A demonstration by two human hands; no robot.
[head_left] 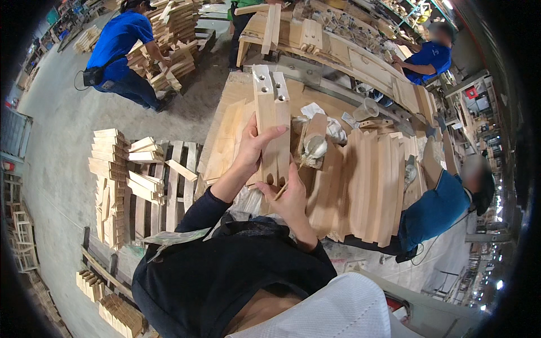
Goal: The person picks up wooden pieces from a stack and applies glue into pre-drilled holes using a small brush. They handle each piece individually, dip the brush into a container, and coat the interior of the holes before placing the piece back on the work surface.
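Two pale wooden blocks (271, 127) lie side by side, tilted upward in front of me. Drilled holes show in their far ends, and dark holes show near their lower ends. My left hand (252, 147) is closed round them, its thumb across their top faces. At the lower end, my right hand (294, 197) pinches a thin wooden stick (280, 192), its fingers beside the right-hand block. Just right of the blocks stands a small container of white paste (315, 147), which looks like glue.
Long boards (366, 186) lie in a row at right. Stacked wood pieces (110, 180) rest by a pallet (176, 186) at left. A workbench (338, 53) crosses the back. Co-workers in blue (121, 48) stand at far left, far right (425, 62) and near right (434, 211).
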